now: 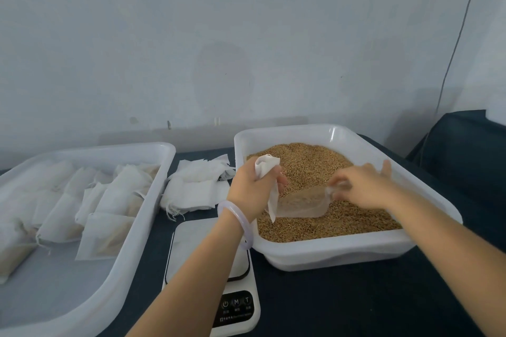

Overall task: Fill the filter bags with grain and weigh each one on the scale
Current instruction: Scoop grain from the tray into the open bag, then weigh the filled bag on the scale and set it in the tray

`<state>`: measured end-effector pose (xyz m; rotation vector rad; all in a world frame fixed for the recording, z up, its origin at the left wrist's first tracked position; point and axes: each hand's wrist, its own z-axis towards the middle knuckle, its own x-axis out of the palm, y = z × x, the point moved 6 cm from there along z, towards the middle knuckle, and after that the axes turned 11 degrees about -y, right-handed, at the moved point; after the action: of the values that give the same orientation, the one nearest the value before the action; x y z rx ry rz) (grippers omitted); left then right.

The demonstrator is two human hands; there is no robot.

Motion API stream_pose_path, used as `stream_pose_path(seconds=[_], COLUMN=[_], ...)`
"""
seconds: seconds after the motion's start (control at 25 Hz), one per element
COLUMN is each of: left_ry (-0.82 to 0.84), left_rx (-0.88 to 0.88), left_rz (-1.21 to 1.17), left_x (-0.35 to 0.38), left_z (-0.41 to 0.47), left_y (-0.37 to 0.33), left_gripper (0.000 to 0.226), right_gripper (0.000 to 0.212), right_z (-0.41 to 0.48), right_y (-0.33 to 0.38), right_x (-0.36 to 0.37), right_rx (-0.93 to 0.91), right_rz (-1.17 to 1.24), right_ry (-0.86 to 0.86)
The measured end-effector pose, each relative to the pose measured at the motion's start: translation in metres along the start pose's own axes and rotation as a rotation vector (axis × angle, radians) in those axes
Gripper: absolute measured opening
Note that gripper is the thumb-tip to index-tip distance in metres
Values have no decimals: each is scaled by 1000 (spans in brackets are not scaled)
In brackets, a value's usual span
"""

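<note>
A person works at a dark blue cloth-covered worktop [356, 304] set against a pale wall, both bare forearms reaching forward. At left, a long white plastic tray [153, 208] holds a spread of filled white filter bags [109, 232] lying flat and overlapping. At right, a second white plastic tray [328, 247] holds a bed of golden-brown grain [309, 161]. Between the two trays, nearer the person, sits a white digital kitchen scale [191, 241] with a black button panel, its platform partly hidden beneath the left forearm. Behind it, a loose pile of empty white filter bags [197, 189] rests on the worktop. The left hand [250, 189] is raised over the near left corner of the grain tray, its grip closed round a crumpled empty white filter bag [265, 165] that hangs down past the wrist. The right hand [364, 186], slightly blurred, has its grip pinched on the handle of a clear plastic scoop [301, 202] lying low in the grain beside the bag. A pale lilac bangle [235, 213] circles the left wrist.
</note>
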<state>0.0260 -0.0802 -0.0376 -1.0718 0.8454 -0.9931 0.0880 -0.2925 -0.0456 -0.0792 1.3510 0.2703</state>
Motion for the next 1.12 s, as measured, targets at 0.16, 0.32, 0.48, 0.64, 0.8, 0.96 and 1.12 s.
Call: stream_pose_path(seconds=[0.16, 0.32, 0.48, 0.64, 0.8, 0.96, 1.12], left_ry=[-47, 108, 372, 420, 199, 269, 234], left_rx=[-16, -30, -61, -27, -20, -65, -28], left_rz=[-114, -311, -273, -149, 360, 586, 664], left_x=[-5, -28, -57, -92, -135, -140, -142], left_z=[-2, 0, -2, -13, 2, 2, 3], left_y=[-6, -33, -47, -45, -24, 1, 8], left_gripper=[16, 16, 27, 25, 48, 23, 20], right_gripper=[38, 36, 17, 9, 12, 11, 21], right_z=[-1, -9, -21, -15, -10, -6, -15], right_y=[15, 74, 152, 204, 221, 218, 219], right_x=[3, -42, -54, -43, -18, -6, -4], right_rx=[-112, -291, -425, -453, -436, -424, -524], right_rz=[105, 725, 1149, 1077, 990, 973, 825], right_ry=[90, 5, 236, 186, 195, 156, 178])
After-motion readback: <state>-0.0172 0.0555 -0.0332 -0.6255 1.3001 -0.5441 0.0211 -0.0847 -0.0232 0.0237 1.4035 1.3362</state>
